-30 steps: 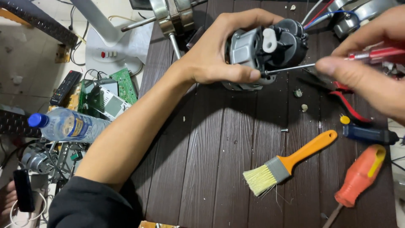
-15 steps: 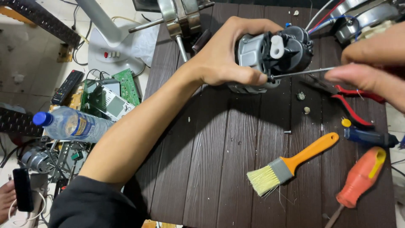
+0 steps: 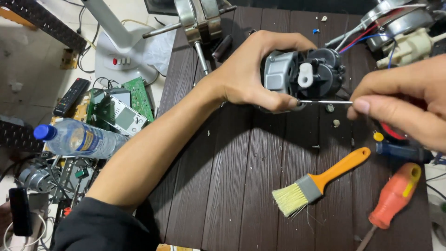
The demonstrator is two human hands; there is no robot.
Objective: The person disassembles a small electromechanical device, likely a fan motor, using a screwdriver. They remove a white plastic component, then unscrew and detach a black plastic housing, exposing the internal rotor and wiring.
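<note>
Centrally, left hand (image 3: 246, 76) gripping grey motor (image 3: 302, 76), right hand (image 3: 404, 104) pinching screwdriver (image 3: 325, 102), bare dark tabletop (image 3: 232, 186) below, brush (image 3: 320, 181) near edge

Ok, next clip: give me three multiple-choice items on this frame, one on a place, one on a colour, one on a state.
1. Where does the brush lie?
A. on the dark table
B. on the floor
C. in the left hand

2. What colour is the brush handle?
A. blue
B. orange
C. green

3. How is the small motor?
A. lying on the table
B. held in the left hand
C. held in the right hand

Answers: 1 A, it rests flat on the boards below the hands. 2 B, the handle is orange, the bristles pale yellow. 3 B, the left hand grips it while the right hand puts a thin screwdriver shaft to it.
</note>
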